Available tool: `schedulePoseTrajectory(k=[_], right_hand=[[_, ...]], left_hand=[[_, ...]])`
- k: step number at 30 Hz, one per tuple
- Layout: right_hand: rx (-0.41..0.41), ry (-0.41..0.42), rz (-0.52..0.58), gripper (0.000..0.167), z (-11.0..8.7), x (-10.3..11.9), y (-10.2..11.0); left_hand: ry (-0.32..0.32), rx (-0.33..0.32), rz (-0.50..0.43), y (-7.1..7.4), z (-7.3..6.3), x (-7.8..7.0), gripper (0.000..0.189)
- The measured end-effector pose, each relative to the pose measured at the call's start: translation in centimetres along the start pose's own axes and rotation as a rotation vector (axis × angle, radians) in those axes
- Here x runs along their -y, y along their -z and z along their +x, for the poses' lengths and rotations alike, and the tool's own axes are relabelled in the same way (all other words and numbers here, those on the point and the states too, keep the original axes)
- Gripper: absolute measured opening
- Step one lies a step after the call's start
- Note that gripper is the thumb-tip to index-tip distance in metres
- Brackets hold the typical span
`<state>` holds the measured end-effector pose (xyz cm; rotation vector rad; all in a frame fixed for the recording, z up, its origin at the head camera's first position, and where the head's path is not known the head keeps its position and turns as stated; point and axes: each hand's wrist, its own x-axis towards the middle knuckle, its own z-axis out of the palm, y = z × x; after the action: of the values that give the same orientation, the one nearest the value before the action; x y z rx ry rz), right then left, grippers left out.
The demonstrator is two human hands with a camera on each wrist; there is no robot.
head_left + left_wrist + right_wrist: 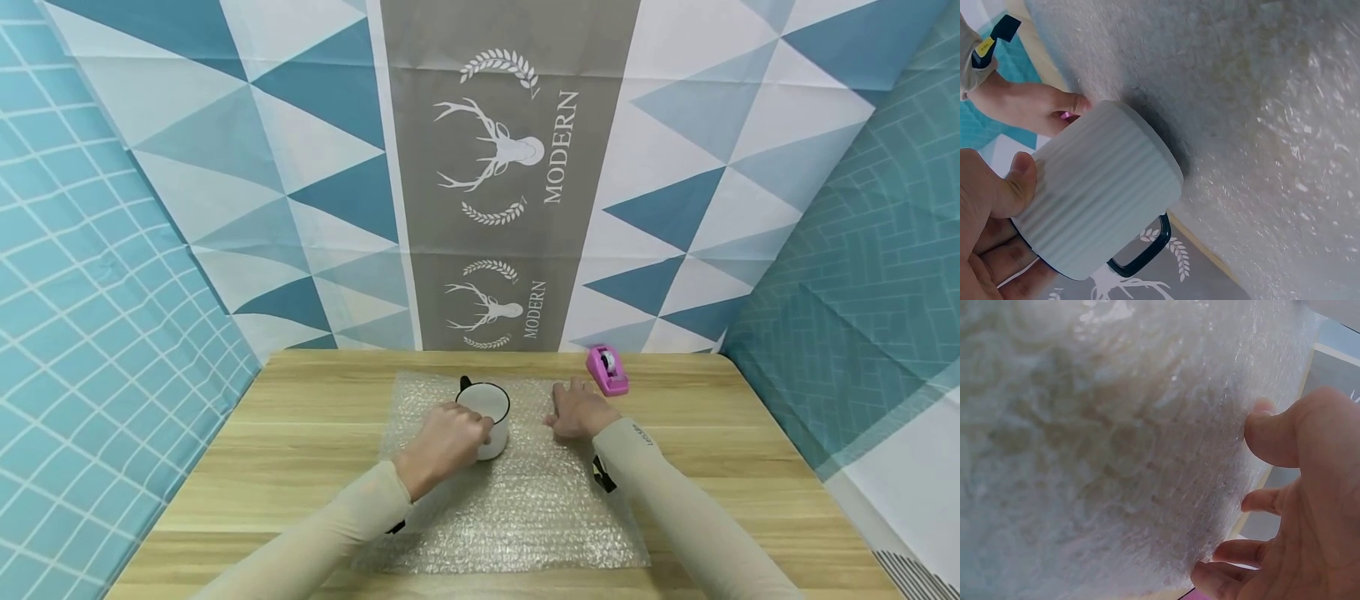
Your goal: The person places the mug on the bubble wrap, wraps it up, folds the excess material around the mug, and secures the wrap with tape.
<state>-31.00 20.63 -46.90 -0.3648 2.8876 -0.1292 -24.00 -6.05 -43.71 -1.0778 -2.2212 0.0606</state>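
Note:
A white mug (492, 445) with a dark rim and dark handle (1146, 251) is over the left half of a bubble wrap sheet (525, 521). Its ribbed side faces the left wrist camera, and whether its base touches the wrap I cannot tell. My left hand (447, 437) grips the mug at the rim, thumb on the outer wall and fingers at the opening. Toward the sheet's far right part, my right hand (579, 412) rests on the wrap with fingers spread. In the right wrist view the thumb (1269, 434) and fingertips touch the plastic, with nothing pinched visibly.
Just beyond my right hand, a pink tape dispenser (608, 372) stands near the back edge of the wooden table (300, 433). Patterned cloth (510, 150) hangs behind the table, and tiled-pattern sheets flank both sides.

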Motion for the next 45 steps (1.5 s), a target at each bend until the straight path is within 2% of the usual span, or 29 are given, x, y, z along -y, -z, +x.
schedulePoseTrajectory(k=[9,16,23,33,45], right_hand=[[-0.006,-0.002,-0.005,0.049,0.2,0.0,0.0],[-0.004,-0.014,-0.006,0.049,0.3,0.0,-0.3],[0.006,-0.022,-0.001,0.056,0.1,0.2,-0.4],[-0.009,-0.015,-0.013,0.056,0.2,0.2,-0.3],[-0.013,-0.009,-0.01,0.056,0.4,-0.1,-0.4]], left_hand=[[-0.02,-0.009,0.024,-0.3,0.0,-0.3,0.019],[-0.06,-0.042,0.02,-0.5,0.1,-0.8,0.02],[-0.06,-0.022,0.034,-0.4,0.3,-1.4,0.018],[-0.069,-0.05,-0.027,-0.6,-0.2,-1.3,0.017],[-0.069,-0.023,-0.093,-0.6,-0.2,-0.7,0.019]])
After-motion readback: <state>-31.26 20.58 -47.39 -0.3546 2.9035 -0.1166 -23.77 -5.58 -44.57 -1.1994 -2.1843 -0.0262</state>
